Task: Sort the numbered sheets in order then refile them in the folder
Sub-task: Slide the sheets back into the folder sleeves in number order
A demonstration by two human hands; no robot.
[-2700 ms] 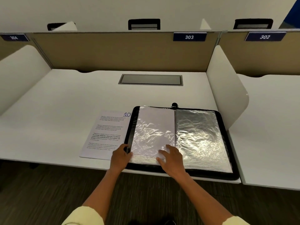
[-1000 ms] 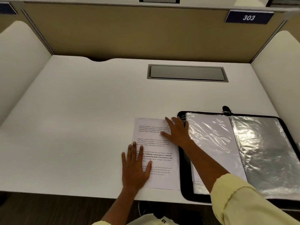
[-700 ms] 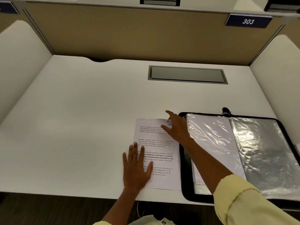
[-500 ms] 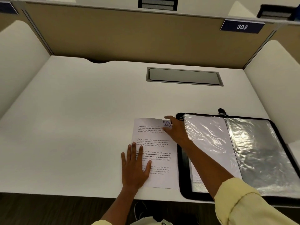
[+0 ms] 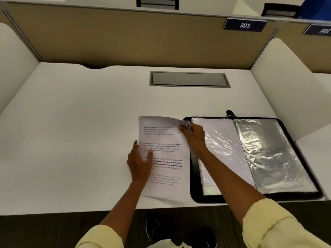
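So the right hand [image 5: 194,138] has the top right corner of the sheet [image 5: 164,158] pinched between thumb and fingers, with the corner peeled up off the desk [image 5: 80,140] a bit. The left hand [image 5: 140,163] grips the sheet's left edge around mid-height, thumb on top of the print, fingers seemingly tucked under. The paper sits in the lower middle of the frame, just left of the open folder [image 5: 254,156], which takes up the lower right.

Progress-wise, I'd say it's early-ish or mid-way: at least one sheet is out on the desk and not refiled, and the folder's plastic sleeves are lying open. The left sleeve looks like it has white paper inside, the right one is mostly glare.

Stuff I can't make out: whether it's one sheet or a small stack, how many sheets exist in total, and the handwritten number on the lifted corner, which is partly covered by the fingers (looks like 10 or 20, honestly unsure). The body text is too blurry to read. The folder's far right edge runs close to the frame border.
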